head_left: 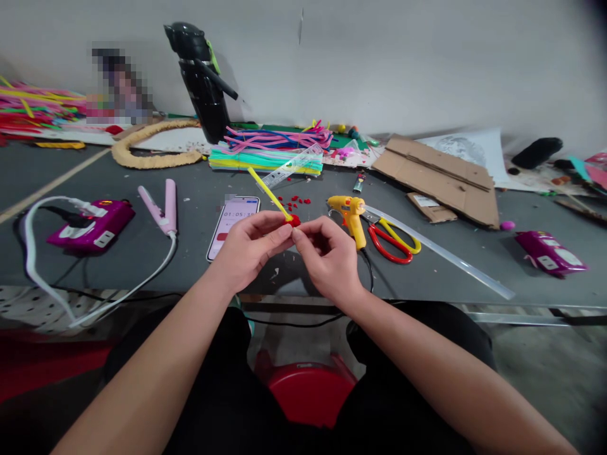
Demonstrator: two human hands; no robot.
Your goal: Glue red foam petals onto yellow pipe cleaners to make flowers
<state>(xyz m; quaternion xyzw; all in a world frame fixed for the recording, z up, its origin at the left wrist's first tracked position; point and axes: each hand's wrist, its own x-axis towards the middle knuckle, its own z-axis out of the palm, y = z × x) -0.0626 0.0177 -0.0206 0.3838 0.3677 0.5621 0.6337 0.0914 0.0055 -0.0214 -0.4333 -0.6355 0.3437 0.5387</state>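
Note:
A yellow pipe cleaner stem (268,191) rises tilted to the left from a small red piece (293,220) at its lower end. My left hand (256,243) is closed around that end, thumb and fingers pinching it. Thumb against fingers, my right hand (327,256) is closed at the right side of the red piece; the fingertips hide most of it. Several small red bits (296,202) lie on the table just beyond my hands. Right of them are a yellow hot glue gun (348,212) and scissors (393,243) with red and yellow handles.
A phone (232,221) showing a timer lies left of my hands. Farther left are a pink hair straightener (165,208) and a purple power strip (97,224) with looping cables. Pipe cleaner bundles (265,158), a black bottle (202,88) and cardboard (441,174) line the back.

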